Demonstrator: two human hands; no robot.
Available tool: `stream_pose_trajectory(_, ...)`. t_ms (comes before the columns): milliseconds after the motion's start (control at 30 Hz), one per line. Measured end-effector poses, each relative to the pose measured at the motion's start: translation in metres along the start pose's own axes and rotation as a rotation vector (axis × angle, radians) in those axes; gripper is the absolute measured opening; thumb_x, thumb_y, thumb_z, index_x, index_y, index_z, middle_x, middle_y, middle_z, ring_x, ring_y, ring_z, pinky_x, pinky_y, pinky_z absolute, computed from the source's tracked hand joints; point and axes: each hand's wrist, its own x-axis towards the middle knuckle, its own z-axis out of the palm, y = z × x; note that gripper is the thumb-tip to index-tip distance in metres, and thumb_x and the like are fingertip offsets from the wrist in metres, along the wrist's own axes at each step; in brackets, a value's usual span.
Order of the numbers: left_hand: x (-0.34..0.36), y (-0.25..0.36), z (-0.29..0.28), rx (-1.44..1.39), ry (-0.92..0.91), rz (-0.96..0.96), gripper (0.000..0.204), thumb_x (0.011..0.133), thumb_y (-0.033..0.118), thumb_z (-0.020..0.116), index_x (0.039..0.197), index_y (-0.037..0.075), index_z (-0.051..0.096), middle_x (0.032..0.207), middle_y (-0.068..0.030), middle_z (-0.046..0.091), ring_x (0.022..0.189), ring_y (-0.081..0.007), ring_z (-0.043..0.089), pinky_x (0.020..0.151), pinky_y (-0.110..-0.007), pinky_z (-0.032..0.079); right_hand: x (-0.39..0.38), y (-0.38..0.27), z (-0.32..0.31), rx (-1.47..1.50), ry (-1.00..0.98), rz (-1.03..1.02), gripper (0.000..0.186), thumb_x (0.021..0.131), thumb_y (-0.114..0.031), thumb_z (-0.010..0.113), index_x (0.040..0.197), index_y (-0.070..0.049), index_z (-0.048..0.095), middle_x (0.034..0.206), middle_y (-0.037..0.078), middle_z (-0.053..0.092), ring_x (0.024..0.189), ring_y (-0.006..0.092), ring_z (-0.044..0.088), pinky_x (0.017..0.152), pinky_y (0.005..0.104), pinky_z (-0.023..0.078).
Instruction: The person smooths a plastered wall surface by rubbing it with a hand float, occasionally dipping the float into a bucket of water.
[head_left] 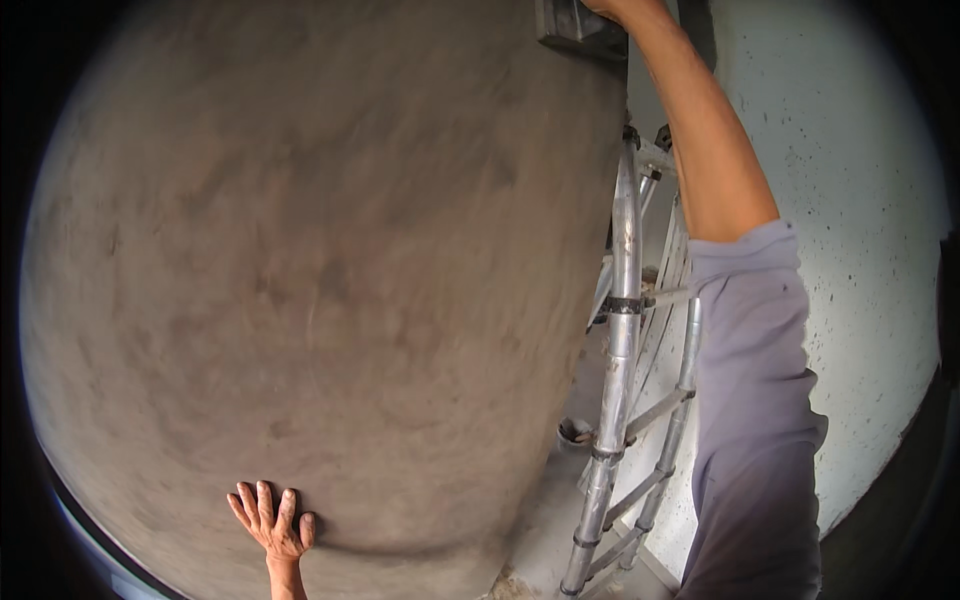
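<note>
My left hand (270, 525) lies with fingers spread against the brown-grey plastered wall (330, 330), low in the view, holding nothing. At the top edge, my right arm is stretched up and my right hand (608, 6) is closed on a grey plastering float (580, 32). The frame cuts off most of that hand and part of the float. The float lies against the wall's upper right edge. Damp, darker patches and smears mark the plaster.
Right of the wall edge stands an aluminium ladder (622, 260) with tubular rails. Behind it is a bucket (574, 433) on the floor. A pale, speckled wall (850, 200) rises on the right, beside my right sleeve.
</note>
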Motion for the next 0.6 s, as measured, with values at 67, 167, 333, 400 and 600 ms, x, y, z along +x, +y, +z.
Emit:
stream_pose_trajectory(67,0.001,-0.01,-0.01,0.078,-0.029,0.009,0.059,0.102,0.05,0.043,0.155,0.026,0.043,0.164,-0.0109,0.033,0.151,-0.0466,0.025,0.121,-0.066,0.012,-0.045,-0.025,-0.002,0.135,-0.066,0.026,0.046,0.091,-0.02,0.059,0.132,-0.002,0.064,0.126,0.025,0.066,0.118,0.0385,0.063,0.102,0.0429,0.05)
stream_pose_trajectory(167,-0.013,-0.036,-0.046,0.193,-0.088,-0.003,0.059,0.102,0.051,0.043,0.154,0.026,0.044,0.164,-0.0109,0.034,0.151,-0.0468,0.025,0.121,-0.066,0.012,-0.229,-0.102,-0.007,0.339,-0.15,-0.016,0.053,0.086,-0.004,0.064,0.139,-0.007,0.061,0.11,0.021,0.068,0.107,0.0386,0.067,0.095,0.0448,0.053)
stream_pose_trajectory(333,-0.011,-0.032,-0.032,0.14,-0.069,0.007,0.056,0.101,0.051,0.045,0.151,0.027,0.048,0.164,-0.0098,0.033,0.151,-0.046,0.025,0.121,-0.066,0.011,-0.219,-0.096,-0.027,0.23,-0.227,0.0,0.049,0.09,-0.01,0.063,0.139,-0.009,0.062,0.105,0.021,0.066,0.106,0.0377,0.066,0.094,0.0448,0.053)
stream_pose_trajectory(400,-0.009,-0.024,-0.024,0.087,-0.048,0.003,0.052,0.099,0.05,0.048,0.146,0.029,0.055,0.164,-0.0087,0.034,0.151,-0.0448,0.025,0.122,-0.066,0.011,-0.122,-0.058,-0.013,0.111,-0.138,0.007,0.036,0.093,-0.022,0.06,0.123,-0.005,0.067,0.107,0.024,0.07,0.103,0.0404,0.067,0.088,0.0471,0.053)
stream_pose_trajectory(600,-0.006,-0.005,-0.004,-0.004,-0.02,0.006,0.052,0.1,0.049,0.047,0.148,0.028,0.054,0.164,-0.0087,0.034,0.151,-0.044,0.026,0.122,-0.064,0.012,-0.04,-0.033,-0.013,0.093,-0.093,0.062,0.041,0.091,-0.022,0.058,0.124,0.002,0.064,0.113,0.027,0.067,0.11,0.0414,0.065,0.095,0.0456,0.052)
